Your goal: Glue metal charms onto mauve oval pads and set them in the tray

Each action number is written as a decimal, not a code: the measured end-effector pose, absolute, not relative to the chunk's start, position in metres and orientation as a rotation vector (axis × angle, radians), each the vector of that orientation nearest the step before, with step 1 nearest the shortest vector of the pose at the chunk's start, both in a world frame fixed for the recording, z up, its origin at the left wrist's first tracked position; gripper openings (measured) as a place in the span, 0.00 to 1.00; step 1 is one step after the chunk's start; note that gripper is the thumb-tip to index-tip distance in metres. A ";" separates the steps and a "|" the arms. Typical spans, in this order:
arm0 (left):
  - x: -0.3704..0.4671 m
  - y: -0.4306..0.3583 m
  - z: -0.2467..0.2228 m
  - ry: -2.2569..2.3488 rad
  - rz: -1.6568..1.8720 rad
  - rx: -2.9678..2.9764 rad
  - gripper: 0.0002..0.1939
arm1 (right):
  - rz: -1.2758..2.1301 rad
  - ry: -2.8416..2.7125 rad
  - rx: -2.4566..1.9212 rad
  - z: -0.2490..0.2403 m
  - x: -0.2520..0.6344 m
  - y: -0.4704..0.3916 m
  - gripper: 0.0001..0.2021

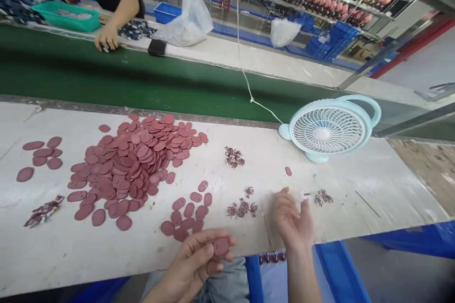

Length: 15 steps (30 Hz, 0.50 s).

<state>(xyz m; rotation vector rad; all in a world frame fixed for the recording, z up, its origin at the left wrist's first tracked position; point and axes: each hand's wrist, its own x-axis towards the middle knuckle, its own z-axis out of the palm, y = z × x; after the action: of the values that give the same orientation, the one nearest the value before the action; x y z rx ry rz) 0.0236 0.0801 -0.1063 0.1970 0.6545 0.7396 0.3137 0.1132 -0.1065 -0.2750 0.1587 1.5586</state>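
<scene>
Between the thumb and fingers of my left hand (199,260) is a reddish-brown oval piece (221,245) with small marks on its face, held above the table's front edge. My right hand (292,220) rests over the tabletop with thumb and fingers apart; no object shows in it. Beside it on the right lies a cluster of small shiny brown-and-white parts (323,197), and more such parts (242,208) lie to its left. Several loose oval pieces (188,215) are spread just beyond my left hand. A large heap of the same ovals (131,161) covers the left-middle of the table.
A light-blue fan (327,128) stands at the back right, its white cord (245,75) running upward. Beyond the green conveyor belt (159,80), a co-worker's hand (107,38) reaches near a teal tray (67,15). Blue bins (341,270) sit below the table edge.
</scene>
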 end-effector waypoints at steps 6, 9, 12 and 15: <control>0.028 0.079 -0.110 0.615 0.795 0.156 0.14 | 1.514 -0.087 -0.757 -0.078 0.271 0.097 0.13; 0.033 0.078 -0.108 0.629 0.800 0.152 0.14 | 1.393 -0.419 -1.049 -0.072 0.239 0.078 0.19; 0.037 0.075 -0.106 0.635 0.800 0.169 0.14 | 1.162 -0.714 -1.196 -0.077 0.213 0.059 0.16; 0.037 0.073 -0.105 0.647 0.789 0.184 0.16 | 0.850 -0.852 -1.329 -0.084 0.194 0.046 0.14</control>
<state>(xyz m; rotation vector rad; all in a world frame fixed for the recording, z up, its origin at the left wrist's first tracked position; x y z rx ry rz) 0.0372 0.0728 -0.1048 0.1840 0.6474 0.7891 0.1936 0.0457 -0.0837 -1.3289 -0.8522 0.8504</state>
